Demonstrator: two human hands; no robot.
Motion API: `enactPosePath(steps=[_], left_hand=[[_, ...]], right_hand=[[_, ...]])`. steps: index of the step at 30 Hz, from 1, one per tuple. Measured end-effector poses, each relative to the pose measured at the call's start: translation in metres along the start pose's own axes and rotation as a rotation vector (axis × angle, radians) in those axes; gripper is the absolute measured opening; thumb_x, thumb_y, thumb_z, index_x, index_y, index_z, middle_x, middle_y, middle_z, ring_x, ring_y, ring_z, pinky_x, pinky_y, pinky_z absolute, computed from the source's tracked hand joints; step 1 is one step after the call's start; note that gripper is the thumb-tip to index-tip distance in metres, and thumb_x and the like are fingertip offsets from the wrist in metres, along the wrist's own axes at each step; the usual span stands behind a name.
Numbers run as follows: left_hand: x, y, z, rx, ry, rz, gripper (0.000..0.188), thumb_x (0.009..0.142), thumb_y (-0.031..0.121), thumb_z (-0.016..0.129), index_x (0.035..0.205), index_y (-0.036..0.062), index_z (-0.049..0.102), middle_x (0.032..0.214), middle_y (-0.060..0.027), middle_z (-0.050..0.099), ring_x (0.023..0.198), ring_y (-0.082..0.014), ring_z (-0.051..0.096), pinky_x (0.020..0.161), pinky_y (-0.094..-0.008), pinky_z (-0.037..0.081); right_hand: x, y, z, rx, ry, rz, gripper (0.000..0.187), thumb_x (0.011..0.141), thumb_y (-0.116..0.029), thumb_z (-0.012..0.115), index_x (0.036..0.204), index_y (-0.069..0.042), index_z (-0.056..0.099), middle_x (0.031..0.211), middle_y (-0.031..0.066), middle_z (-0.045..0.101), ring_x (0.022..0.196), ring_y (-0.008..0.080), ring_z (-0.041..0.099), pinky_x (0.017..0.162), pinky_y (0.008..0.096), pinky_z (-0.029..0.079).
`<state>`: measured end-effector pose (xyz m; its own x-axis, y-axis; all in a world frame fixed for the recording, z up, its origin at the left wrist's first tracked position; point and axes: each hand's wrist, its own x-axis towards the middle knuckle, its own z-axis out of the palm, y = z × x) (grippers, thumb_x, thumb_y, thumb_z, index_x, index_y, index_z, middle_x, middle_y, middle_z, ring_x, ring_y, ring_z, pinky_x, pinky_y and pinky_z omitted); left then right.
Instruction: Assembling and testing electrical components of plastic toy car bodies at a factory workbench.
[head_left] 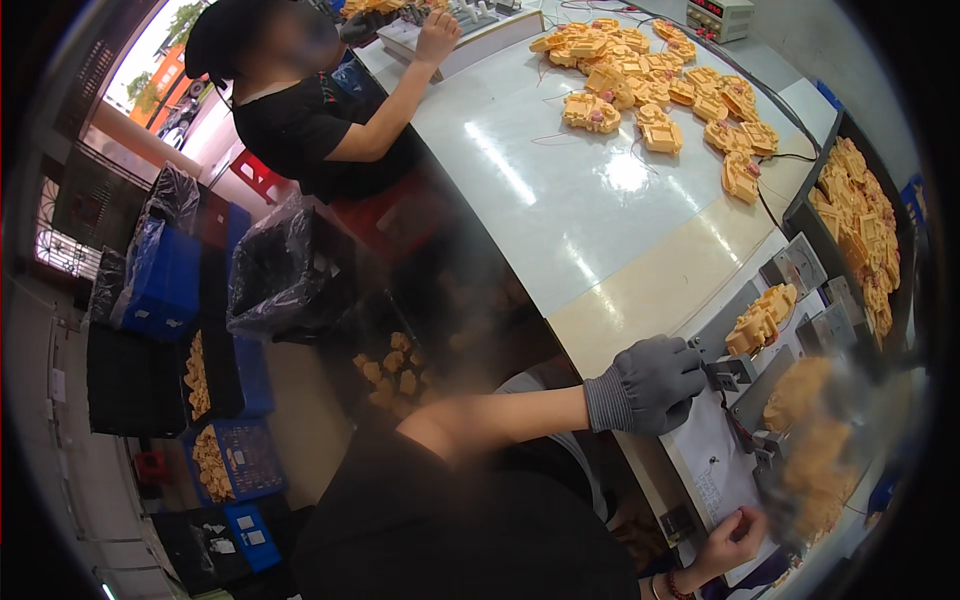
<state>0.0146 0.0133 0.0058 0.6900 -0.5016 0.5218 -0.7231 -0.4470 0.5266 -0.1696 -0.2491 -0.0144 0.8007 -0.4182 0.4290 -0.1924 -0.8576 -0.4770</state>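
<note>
My left hand (655, 385), in a grey knitted glove, is closed against the near side of a metal fixture (728, 374) on the bench. Whatever its curled fingers grip is hidden by the glove. Just beyond it, an orange-yellow plastic housing (760, 320) sits in the fixture between grey metal plates (795, 262). My bare right hand (735, 540), with bracelets at the wrist, is lower on the bench beside a white sheet (712, 470). Its fingers are curled in toward the thumb, and I cannot make out anything between them. More yellow parts (815, 450) lie to its upper right, partly smeared.
Yellow housings with thin wires are heaped on the white table (560, 230); a black tray (800, 215) at right holds more. A power supply (720, 18) stands at the back. A co-worker (310, 110) handles parts at the far left. Crates (260, 455) line the floor.
</note>
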Motion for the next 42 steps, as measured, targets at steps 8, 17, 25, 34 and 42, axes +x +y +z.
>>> enactPosePath(steps=[8,17,25,34,42], left_hand=[[0.0,-0.0014,0.0011,0.0,-0.02,0.002,0.015,0.064,0.015,0.064,0.072,0.0062,0.055,0.081,-0.0097,0.055,0.077,-0.0271,0.056,0.067,-0.0387,0.05],[-0.0003,-0.001,0.0005,0.0,-0.037,-0.007,0.016,0.064,0.016,0.065,0.074,0.0062,0.056,0.083,-0.01,0.056,0.079,-0.027,0.056,0.068,-0.0387,0.05],[0.002,-0.0019,-0.0019,0.002,-0.01,0.022,0.016,0.064,0.015,0.066,0.076,0.0082,0.058,0.079,-0.0067,0.055,0.075,-0.0249,0.056,0.063,-0.0371,0.047],[0.0021,-0.0016,-0.0014,-0.004,-0.043,0.015,0.019,0.064,0.015,0.067,0.078,0.0082,0.057,0.08,-0.0067,0.055,0.076,-0.0256,0.056,0.064,-0.0376,0.047],[0.0017,-0.0015,-0.0022,0.003,-0.034,0.018,0.021,0.063,0.016,0.068,0.08,0.0082,0.057,0.081,-0.0071,0.055,0.076,-0.0256,0.055,0.064,-0.0373,0.047]], right_hand=[[0.0008,-0.0037,0.0008,-0.007,0.018,-0.014,0.007,0.082,-0.005,0.057,0.085,0.001,0.059,0.072,0.0052,0.053,0.059,0.0141,0.045,0.053,0.027,0.036],[0.0007,-0.0019,0.0001,-0.006,-0.001,-0.013,0.006,0.082,-0.005,0.057,0.083,0.001,0.057,0.07,0.0051,0.05,0.058,0.0148,0.043,0.052,0.0275,0.035],[0.0002,-0.0009,-0.0002,0.011,-0.005,0.007,0.005,0.083,-0.005,0.057,0.083,0.001,0.056,0.07,0.0036,0.049,0.059,0.0131,0.043,0.052,0.0261,0.035],[-0.002,0.0,-0.0015,-0.002,0.016,0.042,0.006,0.084,-0.005,0.058,0.084,0.001,0.057,0.072,0.0034,0.05,0.06,0.0125,0.044,0.053,0.0255,0.036],[-0.0005,-0.0004,0.0011,0.015,0.024,0.01,0.005,0.083,-0.004,0.058,0.084,0.001,0.057,0.072,0.0041,0.05,0.06,0.0134,0.044,0.053,0.0262,0.036]])
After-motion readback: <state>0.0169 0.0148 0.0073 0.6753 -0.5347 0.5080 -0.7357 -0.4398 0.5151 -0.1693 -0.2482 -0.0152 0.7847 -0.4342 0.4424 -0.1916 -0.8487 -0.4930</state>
